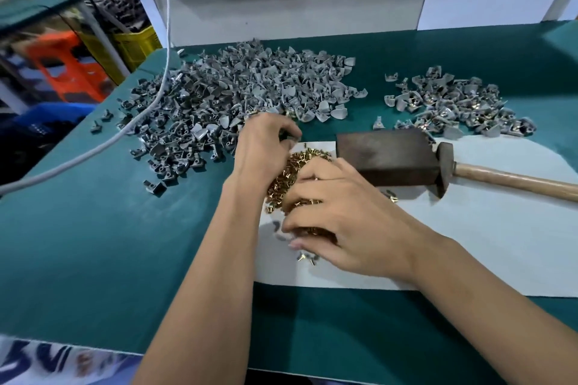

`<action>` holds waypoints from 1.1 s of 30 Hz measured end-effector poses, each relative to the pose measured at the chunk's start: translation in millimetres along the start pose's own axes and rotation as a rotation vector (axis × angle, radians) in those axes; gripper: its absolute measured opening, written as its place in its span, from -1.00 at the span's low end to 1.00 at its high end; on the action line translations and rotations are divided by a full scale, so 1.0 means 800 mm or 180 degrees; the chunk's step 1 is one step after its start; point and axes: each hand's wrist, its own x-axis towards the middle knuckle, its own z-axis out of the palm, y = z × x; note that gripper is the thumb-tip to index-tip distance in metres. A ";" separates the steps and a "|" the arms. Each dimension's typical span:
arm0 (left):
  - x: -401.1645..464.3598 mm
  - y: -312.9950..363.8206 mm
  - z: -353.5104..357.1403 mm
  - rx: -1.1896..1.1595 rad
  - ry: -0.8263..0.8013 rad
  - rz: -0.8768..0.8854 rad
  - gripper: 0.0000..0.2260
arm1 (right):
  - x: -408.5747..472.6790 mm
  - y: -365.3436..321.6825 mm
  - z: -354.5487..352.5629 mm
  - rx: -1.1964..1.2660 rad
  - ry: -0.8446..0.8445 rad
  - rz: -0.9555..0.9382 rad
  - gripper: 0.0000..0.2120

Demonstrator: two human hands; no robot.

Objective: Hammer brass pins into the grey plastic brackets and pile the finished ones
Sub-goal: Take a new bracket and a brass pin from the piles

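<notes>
My right hand (pixel 341 216) fingers curled into the brass pins (pixel 292 170), my left hand (pixel 266 137) pinching a grey bracket (pixel 289 136), mid-table (pixel 93 228), hammer (pixel 450 166) toward the right edge.

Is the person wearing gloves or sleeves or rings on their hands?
No. The left hand and right hand are bare, with no gloves. Both forearms are bare up to the picture's edge, so no sleeves show. No watch or bracelet shows, nor any ring on the fingers in view.

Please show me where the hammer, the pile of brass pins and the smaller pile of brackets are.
hammer (pixel 513 180): head view, on its wooden handle.
pile of brass pins (pixel 289 169): head view, on pins showing between the hands.
smaller pile of brackets (pixel 450 105): head view, on the pile's middle.
</notes>
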 end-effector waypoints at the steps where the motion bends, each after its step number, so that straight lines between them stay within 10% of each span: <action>1: 0.000 0.000 0.000 -0.0024 0.0027 -0.0016 -0.82 | -0.003 0.002 -0.001 0.0108 -0.0015 0.0038 -0.79; 18: 0.001 0.001 -0.007 -0.0698 0.0652 -0.0263 -0.70 | -0.004 0.011 0.007 -0.0249 -0.0165 0.0380 -0.87; 33: -0.010 0.040 0.000 -0.2084 0.0361 -0.0002 -0.71 | -0.024 0.053 -0.020 0.0263 0.2212 0.1192 -0.89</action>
